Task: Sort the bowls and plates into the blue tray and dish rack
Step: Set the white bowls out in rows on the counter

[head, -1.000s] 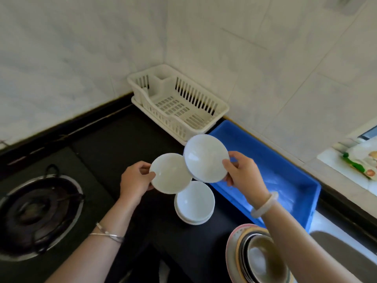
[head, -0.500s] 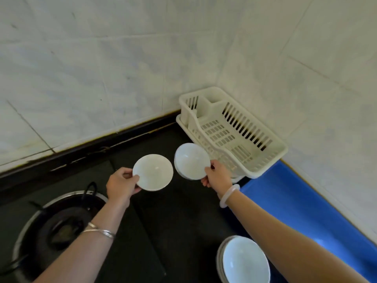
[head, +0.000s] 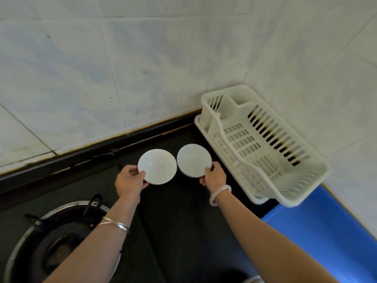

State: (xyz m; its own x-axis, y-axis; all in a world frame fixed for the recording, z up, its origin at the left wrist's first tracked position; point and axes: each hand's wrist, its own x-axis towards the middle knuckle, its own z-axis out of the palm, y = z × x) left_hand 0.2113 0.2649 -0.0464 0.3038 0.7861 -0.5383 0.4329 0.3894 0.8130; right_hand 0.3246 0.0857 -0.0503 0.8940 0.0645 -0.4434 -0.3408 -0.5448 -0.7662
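My left hand grips a small white bowl by its near rim, held above the black counter. My right hand pinches a second white bowl by its lower right rim, just left of the white dish rack. The two bowls hang side by side, a small gap between them. The rack stands in the wall corner with nothing in it. The blue tray lies to the right, partly cut off by the frame edge.
A gas burner sits at the lower left of the black counter. Tiled walls close off the back and right. A sliver of stacked dishes shows at the bottom edge.
The view has swung left and forward, so the stacked bowls have dropped out of sight. Both hands have carried their bowls toward the rack's left side, now level with each other.
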